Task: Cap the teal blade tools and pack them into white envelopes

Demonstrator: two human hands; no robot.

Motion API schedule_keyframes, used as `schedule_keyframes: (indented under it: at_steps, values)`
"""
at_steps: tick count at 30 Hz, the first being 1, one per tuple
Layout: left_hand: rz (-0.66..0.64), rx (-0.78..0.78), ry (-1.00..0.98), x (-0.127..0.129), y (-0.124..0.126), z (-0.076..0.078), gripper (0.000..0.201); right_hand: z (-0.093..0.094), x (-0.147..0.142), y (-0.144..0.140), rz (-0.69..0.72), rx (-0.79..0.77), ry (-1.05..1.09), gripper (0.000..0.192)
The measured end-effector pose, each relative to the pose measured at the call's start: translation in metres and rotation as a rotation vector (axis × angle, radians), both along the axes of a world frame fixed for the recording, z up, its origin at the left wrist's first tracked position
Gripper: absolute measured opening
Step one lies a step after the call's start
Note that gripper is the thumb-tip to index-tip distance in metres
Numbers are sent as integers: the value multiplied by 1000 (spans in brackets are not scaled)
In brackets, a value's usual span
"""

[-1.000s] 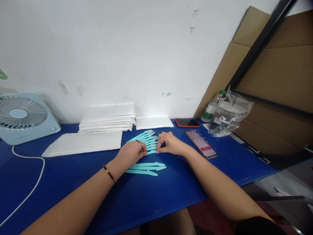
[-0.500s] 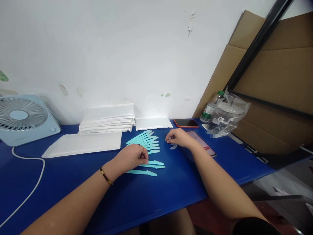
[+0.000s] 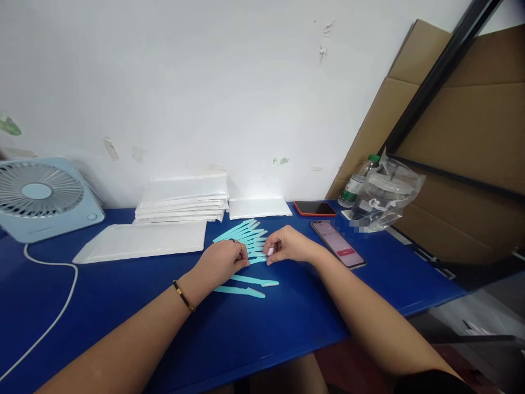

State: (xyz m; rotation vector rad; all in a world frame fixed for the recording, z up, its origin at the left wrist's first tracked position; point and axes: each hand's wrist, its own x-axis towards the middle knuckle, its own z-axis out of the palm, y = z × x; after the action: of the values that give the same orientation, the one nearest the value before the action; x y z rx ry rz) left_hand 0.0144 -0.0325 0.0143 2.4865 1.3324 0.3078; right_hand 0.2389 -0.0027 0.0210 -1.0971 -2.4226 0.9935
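**Both hands meeting over a fan of thin teal strips**

Broadly, the blue surface (image 3: pixel 262 323) is carrying everything, with a pale blue fan (image 3: pixel 45 200) sitting far out beyond the left hand and a stack of white packets (image 3: pixel 182 200) lying ahead of that hand, one flat white packet (image 3: pixel 141 241) resting just beside its far side. Two phones are lying past the right hand: a lit phone (image 3: pixel 338 243) near it and a dark phone (image 3: pixel 314 208) farther off, next to a bagged bottle (image 3: pixel 381 194).

Between the hands, the fanned teal strips (image 3: pixel 246 235) are spreading away from the fingers, and two loose teal strips (image 3: pixel 250 285) are lying just on the near side of the left hand. They look thin, light and fairly stiff, likely smooth plastic, so they are probably sliding easily on the surface; pinching one by its narrow end between thumb and forefinger seems the surest hold, since a flat strip offers little edge to lift.

The left hand (image 3: pixel 223 260) is resting knuckles-up on the near end of the fan, fingers curled and pressing a strip down. The right hand (image 3: pixel 289 245) is reaching in from the opposite side, fingertips pinching a small white piece (image 3: pixel 270 251) at the tip of a strip. Both forearms are stretching low across the surface, converging.
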Motion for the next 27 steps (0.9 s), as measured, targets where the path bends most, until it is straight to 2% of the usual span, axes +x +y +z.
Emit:
schedule_keyframes:
  at_steps: [3,6,9,14,20,23,25,27]
  values:
    - [8,-6,-6,0,0,0,16,4,6,0,3,56,-49,34]
    - [4,-13,-16,0,1,-1,16,8,11,-1,19,66,-125,25]
    - [0,-17,-22,0,2,-3,16,6,5,-3,36,80,-116,17]
    - [-17,-19,-9,0,3,-4,16,5,-1,-3,37,111,-92,16]
    - [9,-12,-52,-3,-4,11,25,26,49,3,-219,175,-59,17]
    - [-100,-104,-51,-3,-9,17,26,28,67,8,-208,109,-233,17]
    - [-167,-155,-29,-3,-12,17,23,25,68,10,-185,71,-339,17]
    - [-172,-170,-10,-1,-12,15,19,21,62,10,-170,45,-383,14]
